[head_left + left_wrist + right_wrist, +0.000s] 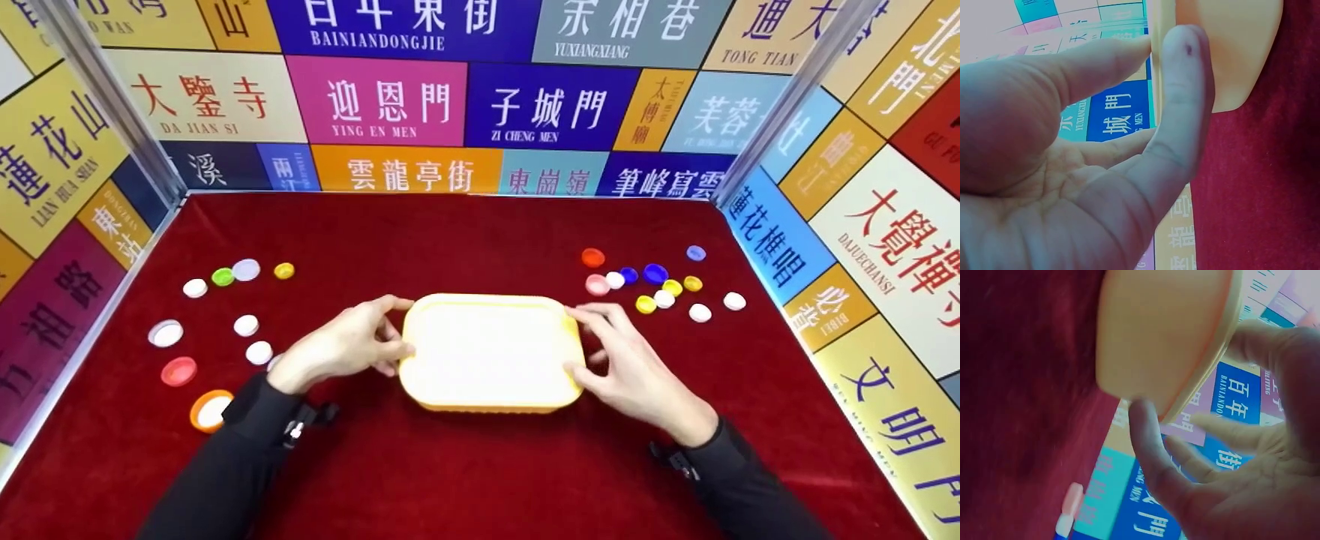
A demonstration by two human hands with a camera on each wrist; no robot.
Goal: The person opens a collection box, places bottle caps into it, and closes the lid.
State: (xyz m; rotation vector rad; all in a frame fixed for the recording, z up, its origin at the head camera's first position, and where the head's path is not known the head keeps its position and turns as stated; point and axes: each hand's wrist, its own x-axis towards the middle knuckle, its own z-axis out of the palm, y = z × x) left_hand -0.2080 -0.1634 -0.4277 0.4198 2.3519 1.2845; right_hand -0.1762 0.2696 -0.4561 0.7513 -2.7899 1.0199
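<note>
A yellow plastic box [491, 352] with rounded corners and a bright white top is at the middle of the red cloth. My left hand [352, 337] holds its left edge, with the thumb at the rim and the fingers against the side. On the opposite edge, my right hand [626, 367] grips the rim between thumb and fingers. The left wrist view shows the box's pale yellow side wall [1230, 56] beside the left fingertips. From the right wrist, a finger touches the lower corner of the wall [1151, 337]. Glare hides any detail of the top.
Several coloured bottle caps lie at the left, among them a red cap [178, 371] and a large orange cap [211, 411]. More caps are grouped at the right, including a blue cap [655, 274]. Panels with printed signs [375, 101] wall in the back and sides.
</note>
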